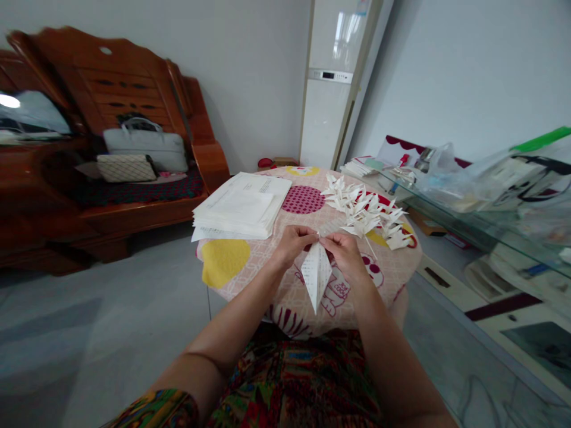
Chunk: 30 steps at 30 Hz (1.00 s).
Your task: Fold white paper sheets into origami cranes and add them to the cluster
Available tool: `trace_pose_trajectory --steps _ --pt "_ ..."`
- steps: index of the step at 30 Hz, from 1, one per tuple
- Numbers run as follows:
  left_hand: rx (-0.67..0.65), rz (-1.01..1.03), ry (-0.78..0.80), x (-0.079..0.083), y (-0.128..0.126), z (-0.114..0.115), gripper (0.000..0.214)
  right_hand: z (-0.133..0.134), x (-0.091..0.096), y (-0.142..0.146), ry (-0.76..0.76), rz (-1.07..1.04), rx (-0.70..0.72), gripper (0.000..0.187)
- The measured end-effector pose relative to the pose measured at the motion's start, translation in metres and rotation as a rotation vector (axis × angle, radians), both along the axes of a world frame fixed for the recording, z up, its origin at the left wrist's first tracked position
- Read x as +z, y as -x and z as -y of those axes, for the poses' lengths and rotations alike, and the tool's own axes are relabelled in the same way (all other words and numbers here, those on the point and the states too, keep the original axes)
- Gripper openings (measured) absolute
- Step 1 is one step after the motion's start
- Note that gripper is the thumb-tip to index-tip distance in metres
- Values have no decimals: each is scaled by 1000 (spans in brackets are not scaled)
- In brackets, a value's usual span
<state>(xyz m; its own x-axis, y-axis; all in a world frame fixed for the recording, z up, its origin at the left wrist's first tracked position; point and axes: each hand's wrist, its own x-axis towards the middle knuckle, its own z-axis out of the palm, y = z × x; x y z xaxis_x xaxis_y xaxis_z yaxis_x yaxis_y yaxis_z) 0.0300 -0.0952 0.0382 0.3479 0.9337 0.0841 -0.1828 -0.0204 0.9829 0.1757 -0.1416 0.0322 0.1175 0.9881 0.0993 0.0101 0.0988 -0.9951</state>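
My left hand (293, 242) and my right hand (345, 249) both pinch the top of a folded white paper piece (316, 274), a long kite shape whose point hangs down toward me. They hold it above the near edge of a small table with a patterned pink cloth (250, 267). A heap of several finished folded paper cranes (368, 214) lies on the cloth just beyond my right hand. A stack of white paper sheets (241, 208) rests on the table's far left, beyond my left hand.
A carved wooden bench (111, 148) with a grey bag (147, 145) and a quilted purse (125, 167) stands at the left. A tall white floor appliance (332, 83) stands in the corner. A glass shelf (482, 220) with plastic bags and clutter runs along the right. Grey floor lies at the left.
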Motion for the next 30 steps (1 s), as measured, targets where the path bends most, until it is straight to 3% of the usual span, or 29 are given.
trace_pose_trajectory --steps 13,21,30 --pt "88 29 -22 -13 -3 -8 21 -8 3 3 -73 132 25 28" --pt "34 45 18 -6 -1 -5 38 -11 5 1 -64 146 24 31" --pt "252 -24 -134 -10 -3 -9 31 3 -7 5 9 12 33 23"
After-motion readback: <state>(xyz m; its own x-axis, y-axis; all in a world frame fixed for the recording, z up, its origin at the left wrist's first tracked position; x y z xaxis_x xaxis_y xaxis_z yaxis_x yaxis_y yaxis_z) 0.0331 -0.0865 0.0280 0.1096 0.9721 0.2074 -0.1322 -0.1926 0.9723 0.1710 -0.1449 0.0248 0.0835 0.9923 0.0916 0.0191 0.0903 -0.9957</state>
